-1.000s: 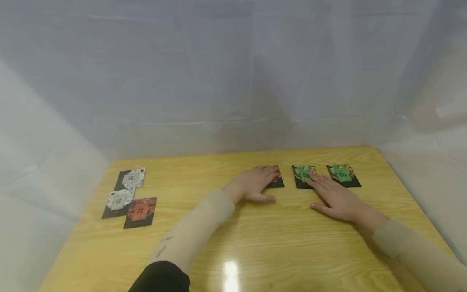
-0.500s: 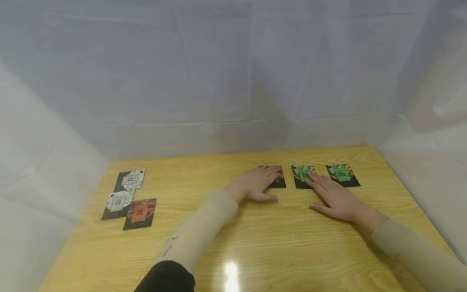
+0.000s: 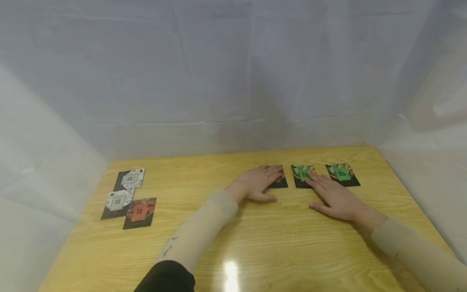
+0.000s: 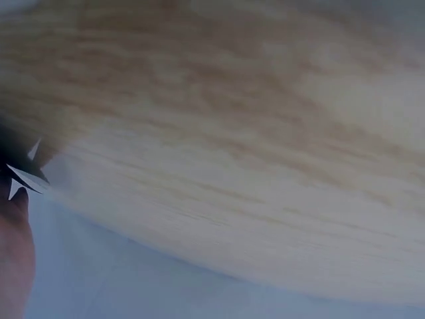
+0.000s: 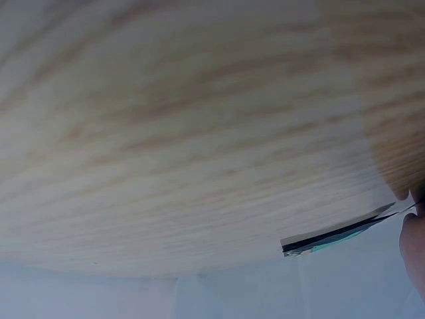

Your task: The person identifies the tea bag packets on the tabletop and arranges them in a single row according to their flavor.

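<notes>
In the head view my left hand point(image 3: 257, 183) lies with fingers extended over a flat black square packet with a red print point(image 3: 279, 182), covering most of it. Just to its right is a similar packet with a green print point(image 3: 303, 174). The fingertips of my right hand point(image 3: 337, 198) rest on that green packet's right side, the thumb spread out toward the left. A second green packet point(image 3: 343, 174) lies beyond the right hand. At the edge of the right wrist view, part of the right hand point(image 5: 415, 249) shows beside a thin green-and-black packet edge point(image 5: 332, 236).
On the left of the wooden table point(image 3: 277, 251) lie two packets with white prints, one farther back point(image 3: 132, 178) and one nearer point(image 3: 118, 200). A red-printed packet point(image 3: 140, 211) lies against the nearer one. White sheeting point(image 3: 233, 81) hangs around the back and sides.
My left hand has slid slightly right with the red packet under it, narrowing the gap to the green packet. The right hand has stayed nearly still.
</notes>
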`<state>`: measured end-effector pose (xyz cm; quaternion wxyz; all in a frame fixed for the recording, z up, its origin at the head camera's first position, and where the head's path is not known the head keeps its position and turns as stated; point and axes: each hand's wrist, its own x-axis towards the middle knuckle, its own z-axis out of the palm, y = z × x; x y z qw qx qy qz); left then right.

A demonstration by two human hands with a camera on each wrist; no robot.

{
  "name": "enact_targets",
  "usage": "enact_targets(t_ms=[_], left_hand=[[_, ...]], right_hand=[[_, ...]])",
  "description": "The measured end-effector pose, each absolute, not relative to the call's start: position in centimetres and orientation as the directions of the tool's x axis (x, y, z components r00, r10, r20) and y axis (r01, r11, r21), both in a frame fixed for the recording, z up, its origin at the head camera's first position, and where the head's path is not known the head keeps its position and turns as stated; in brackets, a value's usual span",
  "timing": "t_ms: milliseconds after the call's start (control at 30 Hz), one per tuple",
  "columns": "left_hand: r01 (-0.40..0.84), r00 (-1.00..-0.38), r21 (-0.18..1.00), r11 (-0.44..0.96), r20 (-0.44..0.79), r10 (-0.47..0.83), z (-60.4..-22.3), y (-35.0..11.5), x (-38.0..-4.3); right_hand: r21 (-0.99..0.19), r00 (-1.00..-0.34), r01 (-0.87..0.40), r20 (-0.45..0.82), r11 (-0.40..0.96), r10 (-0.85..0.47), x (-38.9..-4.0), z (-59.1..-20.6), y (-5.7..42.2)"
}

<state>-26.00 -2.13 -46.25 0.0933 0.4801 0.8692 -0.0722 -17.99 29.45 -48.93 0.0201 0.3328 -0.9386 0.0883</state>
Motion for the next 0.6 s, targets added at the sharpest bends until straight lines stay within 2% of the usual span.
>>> enact_targets(t_ms=[267, 600], left_hand=[[0.872, -0.484, -0.036, 0.487, -0.201, 0.852, -46.2, -2.7, -26.1], [0.880, -0.474, -0.039, 0.473, -0.113, 0.873, -44.6, -5.0, -25.9]], right_hand=[[-0.169, -0.786, -0.615, 0.065, 0.770, -0.614, -18.0, -48.9, 29.4], [-0.169, -0.782, -0.621, 0.063, 0.765, -0.620, -18.0, -48.7, 29.4]])
